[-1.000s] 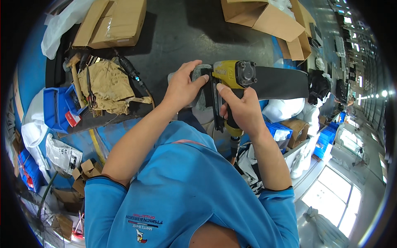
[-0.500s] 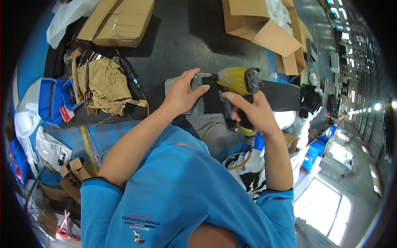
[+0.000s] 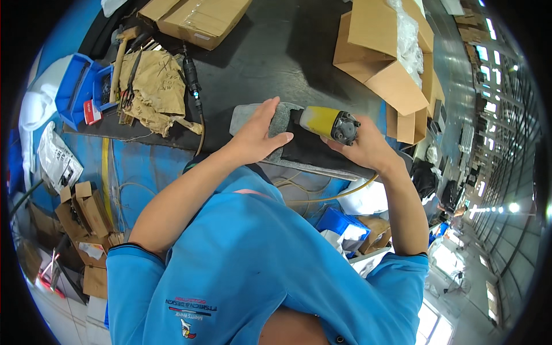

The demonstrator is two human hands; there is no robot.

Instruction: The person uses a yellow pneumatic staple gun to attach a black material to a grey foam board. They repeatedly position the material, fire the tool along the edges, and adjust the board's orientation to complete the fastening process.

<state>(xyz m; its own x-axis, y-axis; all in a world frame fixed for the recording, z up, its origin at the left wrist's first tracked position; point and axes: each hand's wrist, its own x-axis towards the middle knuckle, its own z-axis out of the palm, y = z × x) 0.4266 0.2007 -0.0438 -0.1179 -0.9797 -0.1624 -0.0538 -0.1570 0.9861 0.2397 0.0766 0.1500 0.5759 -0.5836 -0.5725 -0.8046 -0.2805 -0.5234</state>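
A long narrow padded piece with grey fabric (image 3: 279,123) folded over its black face lies along the table's near edge. My left hand (image 3: 257,133) rests on the grey fabric near its left end, fingers stretched out and thumb spread to the right. The yellow-and-black air staple gun (image 3: 321,121) is held in my right hand (image 3: 365,144), its nose against or just above the edge of the fabric fold. The gun's body hides most of my right fingers and the exact contact spot. A yellowish air hose (image 3: 345,194) runs below the gun.
At the back stand a closed cardboard box (image 3: 201,23) and an open box (image 3: 382,57) with clear plastic. To the left are a black inline power tool (image 3: 191,75), brown crumpled paper (image 3: 158,83), a hammer (image 3: 119,60), scissors (image 3: 131,86) and blue bins (image 3: 75,92).
The staple gun has turned from tilted sideways to pointing its nose down toward the fabric, rear cap facing me. My left hand stays on the fabric; the whole view has shifted and rotated slightly.
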